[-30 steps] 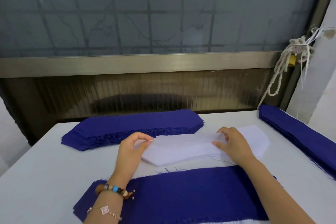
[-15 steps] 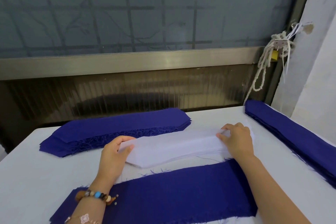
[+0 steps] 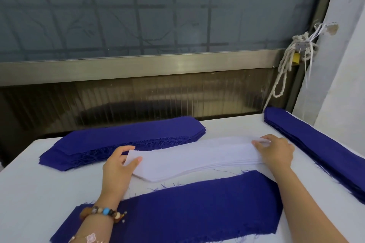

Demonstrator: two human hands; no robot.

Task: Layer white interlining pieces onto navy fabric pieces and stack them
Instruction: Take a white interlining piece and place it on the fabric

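A stack of white interlining pieces point(image 3: 193, 159) lies across the middle of the white table. My left hand point(image 3: 118, 165) pinches the left end of the top white piece between thumb and fingers. My right hand point(image 3: 276, 151) pinches its right end, lifted slightly off the stack. A single navy fabric piece point(image 3: 187, 209) lies flat in front of the stack, under both forearms. A stack of navy pieces point(image 3: 126, 138) lies behind the white stack at the far left.
Another long stack of navy pieces point(image 3: 320, 148) runs along the table's right edge. A window with a metal sill point(image 3: 138, 67) stands right behind the table. A knotted white rope point(image 3: 286, 69) hangs at the right, next to a wall.
Both hands kept their hold on the ends of the top white piece. The right end has lifted a little, and my view has shifted slightly.
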